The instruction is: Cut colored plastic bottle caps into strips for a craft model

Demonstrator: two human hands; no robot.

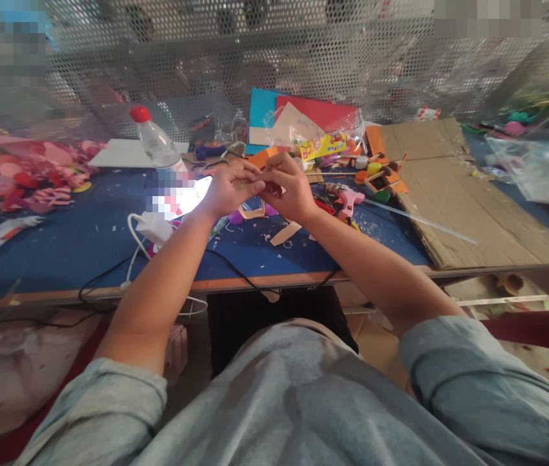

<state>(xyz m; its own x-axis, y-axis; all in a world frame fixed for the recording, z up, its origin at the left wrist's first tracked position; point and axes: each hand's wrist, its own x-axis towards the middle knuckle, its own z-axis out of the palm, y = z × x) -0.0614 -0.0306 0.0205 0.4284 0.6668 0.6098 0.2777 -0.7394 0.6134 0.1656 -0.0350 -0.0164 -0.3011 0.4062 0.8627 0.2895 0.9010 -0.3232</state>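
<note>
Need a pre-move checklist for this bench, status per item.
1. Both hands visible and close together: ok. Left hand and right hand meet around the fingertips.
2. Held piece identified: cannot tell, the fingers hide whatever is between them.
3. Pink glue gun set down, out of the hands: ok, on the bench to their right.
4. Glue gun hot or cold: cannot tell.
5. Bottle capped: ok, red cap on.
6. Work area free of loose bits: not ok, a tan strip and small scraps lie just below the hands.

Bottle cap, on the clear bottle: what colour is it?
The cap is red, best seen in the head view.
</note>
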